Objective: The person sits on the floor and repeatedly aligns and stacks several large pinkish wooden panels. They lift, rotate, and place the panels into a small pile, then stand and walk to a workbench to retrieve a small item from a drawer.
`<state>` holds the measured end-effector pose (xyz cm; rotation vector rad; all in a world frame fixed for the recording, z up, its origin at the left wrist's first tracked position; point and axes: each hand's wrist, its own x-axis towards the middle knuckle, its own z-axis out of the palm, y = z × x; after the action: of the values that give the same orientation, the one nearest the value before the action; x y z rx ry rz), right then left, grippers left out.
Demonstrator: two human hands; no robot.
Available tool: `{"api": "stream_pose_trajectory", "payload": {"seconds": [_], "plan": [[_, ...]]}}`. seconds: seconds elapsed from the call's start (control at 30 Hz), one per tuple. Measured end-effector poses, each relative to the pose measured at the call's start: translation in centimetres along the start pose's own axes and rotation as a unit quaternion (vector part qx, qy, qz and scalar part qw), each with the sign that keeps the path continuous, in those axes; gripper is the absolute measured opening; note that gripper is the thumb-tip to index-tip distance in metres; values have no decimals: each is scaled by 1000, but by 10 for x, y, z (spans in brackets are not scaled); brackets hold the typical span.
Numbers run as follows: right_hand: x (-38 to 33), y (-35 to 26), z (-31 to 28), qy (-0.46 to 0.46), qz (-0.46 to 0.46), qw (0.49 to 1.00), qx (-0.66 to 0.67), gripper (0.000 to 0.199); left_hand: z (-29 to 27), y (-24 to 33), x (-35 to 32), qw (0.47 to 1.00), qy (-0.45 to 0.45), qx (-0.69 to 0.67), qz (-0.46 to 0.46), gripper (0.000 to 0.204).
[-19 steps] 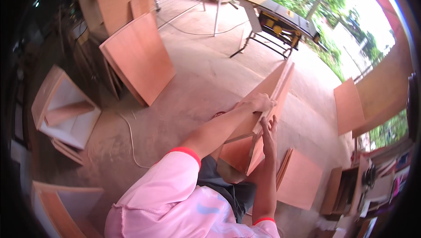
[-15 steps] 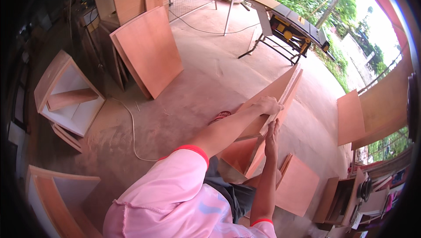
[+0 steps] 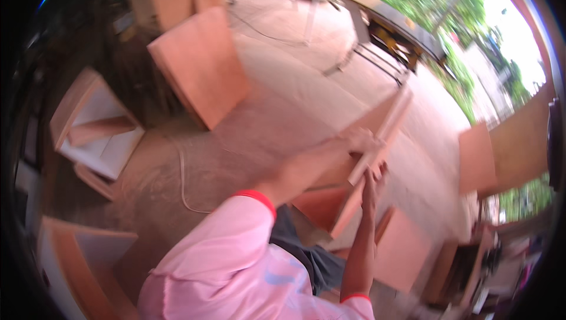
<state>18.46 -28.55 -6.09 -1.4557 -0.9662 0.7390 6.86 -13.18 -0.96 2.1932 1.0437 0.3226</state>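
Steadying the long plywood panel (image 3: 377,143), which stands on edge above the sawdusty floor (image 3: 283,107), seems best done with the left hand (image 3: 361,141) gripping its upper edge and the right hand (image 3: 374,179) flat below, though blur hides the fingers.

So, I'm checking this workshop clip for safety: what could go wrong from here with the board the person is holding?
1. Both hands, left hand and right hand, sit close together on the edge of the tall reddish-brown plywood board; it could tip sideways or pinch fingers.
2. A thin pale cable trails across the dusty concrete floor nearby, a possible trip hazard.
3. Other plywood panels lean loosely around and might be knocked over.
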Motion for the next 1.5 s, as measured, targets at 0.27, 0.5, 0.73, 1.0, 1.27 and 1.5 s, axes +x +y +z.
{"api": "stream_pose_trajectory", "payload": {"seconds": [0.27,0.5,0.73,1.0,1.27,1.5], "plan": [[-12,-26,-20,-41,60,997,-18,91,-31,-39,-22,994,-23,-48,-100,87],[-25,-48,-64,-61,188,980,35,89,-78,-53,-60,969,-38,-197,-146,60],[-14,-101,-132,-57,326,943,31,82,-108,-56,-48,960,-115,-174,-185,51],[47,-112,-171,44,317,916,-241,65,-77,-49,17,948,98,200,-227,65],[111,-89,-196,173,407,866,-234,43,-78,-53,25,929,98,217,-281,71],[107,-65,-215,170,372,880,-241,25,-75,-42,20,925,125,271,-235,69]]}}
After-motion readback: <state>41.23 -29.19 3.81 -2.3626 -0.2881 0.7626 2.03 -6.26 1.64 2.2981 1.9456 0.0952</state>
